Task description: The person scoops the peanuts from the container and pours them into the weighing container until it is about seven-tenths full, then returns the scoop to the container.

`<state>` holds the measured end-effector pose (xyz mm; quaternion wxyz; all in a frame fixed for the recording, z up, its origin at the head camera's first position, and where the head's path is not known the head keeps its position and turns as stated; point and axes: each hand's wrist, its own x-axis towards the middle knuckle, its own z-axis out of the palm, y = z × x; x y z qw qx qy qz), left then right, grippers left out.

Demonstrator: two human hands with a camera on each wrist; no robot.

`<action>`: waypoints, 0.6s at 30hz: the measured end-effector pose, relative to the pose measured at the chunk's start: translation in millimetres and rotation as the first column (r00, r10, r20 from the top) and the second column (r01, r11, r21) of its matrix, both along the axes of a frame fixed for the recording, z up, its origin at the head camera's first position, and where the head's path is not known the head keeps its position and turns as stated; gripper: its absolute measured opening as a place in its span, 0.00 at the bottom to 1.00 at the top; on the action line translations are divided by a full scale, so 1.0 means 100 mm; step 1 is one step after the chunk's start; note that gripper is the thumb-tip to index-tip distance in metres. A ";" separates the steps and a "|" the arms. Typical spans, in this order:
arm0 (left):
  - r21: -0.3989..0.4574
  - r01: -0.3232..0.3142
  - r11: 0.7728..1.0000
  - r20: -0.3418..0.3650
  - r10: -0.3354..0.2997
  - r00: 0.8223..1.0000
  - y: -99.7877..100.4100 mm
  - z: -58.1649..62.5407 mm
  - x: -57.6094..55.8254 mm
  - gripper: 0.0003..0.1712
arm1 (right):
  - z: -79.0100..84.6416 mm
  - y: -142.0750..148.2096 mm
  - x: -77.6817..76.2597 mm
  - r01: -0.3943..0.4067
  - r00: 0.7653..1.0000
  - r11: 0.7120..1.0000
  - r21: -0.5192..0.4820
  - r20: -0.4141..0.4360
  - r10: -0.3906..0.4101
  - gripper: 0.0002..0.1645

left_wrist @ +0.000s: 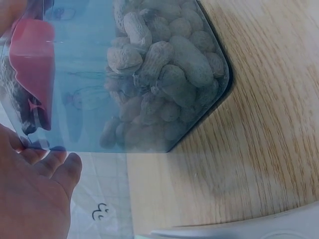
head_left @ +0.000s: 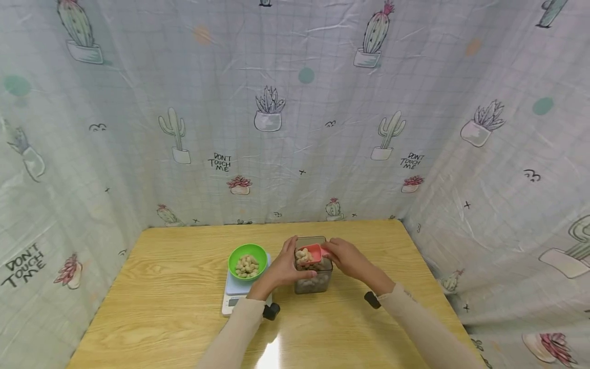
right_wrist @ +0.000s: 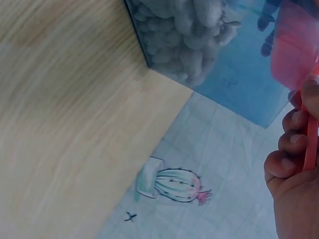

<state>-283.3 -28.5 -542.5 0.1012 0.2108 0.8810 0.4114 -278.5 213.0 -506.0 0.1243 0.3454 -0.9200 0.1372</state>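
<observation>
A clear, grey-tinted plastic container (head_left: 312,287) of unshelled peanuts (left_wrist: 174,69) stands on the table. My left hand (head_left: 287,267) holds its left side near the rim, thumb across the near wall and fingers toward the far side. My right hand (head_left: 346,258) grips the handle of a red scoop (head_left: 315,251). The scoop sits inside the container's upper part with several peanuts in its bowl. Through the wall, the right wrist view shows the red scoop (right_wrist: 294,47) above the peanut pile (right_wrist: 184,40).
Left of the container, a green bowl (head_left: 234,259) with peanuts stands on a white kitchen scale (head_left: 229,302). Wooden table (head_left: 175,287) surface spreads around them. A curtain (head_left: 295,154) printed with cacti hangs behind the table and along both sides.
</observation>
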 end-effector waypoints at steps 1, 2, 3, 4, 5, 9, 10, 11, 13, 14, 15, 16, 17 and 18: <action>0.004 -0.002 1.000 0.000 0.002 1.000 0.00 0.00 0.00 0.74 | -0.02 0.01 0.01 0.002 1.000 1.000 -0.005 0.005 -0.002 0.12; 0.003 -0.004 1.000 0.001 0.004 1.000 -0.01 0.00 0.01 0.75 | -0.03 0.02 0.01 0.003 1.000 1.000 -0.017 0.010 -0.002 0.12; 0.006 -0.003 1.000 -0.001 0.003 1.000 -0.01 0.00 0.01 0.75 | -0.05 0.03 0.02 0.007 1.000 1.000 -0.030 0.018 -0.007 0.12; 0.005 -0.003 1.000 0.001 0.003 1.000 -0.01 0.01 0.01 0.75 | -0.06 0.04 0.03 0.013 1.000 0.999 -0.040 0.024 -0.012 0.12; 0.002 -0.004 1.000 0.007 0.004 1.000 -0.01 0.01 0.01 0.75 | -0.07 0.05 0.04 0.023 0.999 0.998 -0.050 0.028 -0.021 0.12; 0.000 0.000 1.000 0.017 0.000 1.000 -0.01 0.02 0.02 0.75 | -0.10 0.08 0.06 0.054 0.998 0.994 -0.099 0.041 -0.050 0.11; -0.005 -0.003 1.000 0.022 0.003 1.000 -0.01 0.03 0.02 0.75 | -0.11 0.09 0.07 0.060 0.998 0.992 -0.109 0.039 -0.056 0.11; -0.007 -0.005 1.000 0.024 0.005 1.000 -0.01 0.03 0.02 0.75 | -0.11 0.09 0.07 0.064 0.997 0.991 -0.121 0.038 -0.060 0.11; -0.012 -0.006 1.000 0.021 0.006 1.000 -0.01 0.02 0.01 0.75 | -0.13 0.10 0.08 0.065 0.997 0.988 -0.142 0.041 -0.060 0.11; -0.017 -0.009 1.000 0.022 0.010 1.000 -0.01 0.02 0.01 0.75 | -0.13 0.11 0.08 0.066 0.997 0.986 -0.153 0.042 -0.060 0.11; -0.017 -0.010 1.000 0.021 0.010 1.000 -0.01 0.02 0.01 0.75 | -0.14 0.12 0.08 0.069 0.997 0.985 -0.159 0.045 -0.063 0.11; -0.017 -0.010 1.000 0.019 0.010 1.000 -0.01 0.01 0.01 0.75 | -0.15 0.13 0.09 0.076 0.996 0.984 -0.161 0.048 -0.069 0.11; -0.017 -0.009 1.000 0.018 0.010 1.000 0.00 0.01 0.01 0.75 | -0.16 0.14 0.09 0.083 0.996 0.983 -0.166 0.052 -0.075 0.11; -0.014 -0.006 1.000 0.014 0.006 1.000 0.00 0.01 0.02 0.75 | -0.16 0.14 0.10 0.091 0.995 0.982 -0.167 0.058 -0.082 0.11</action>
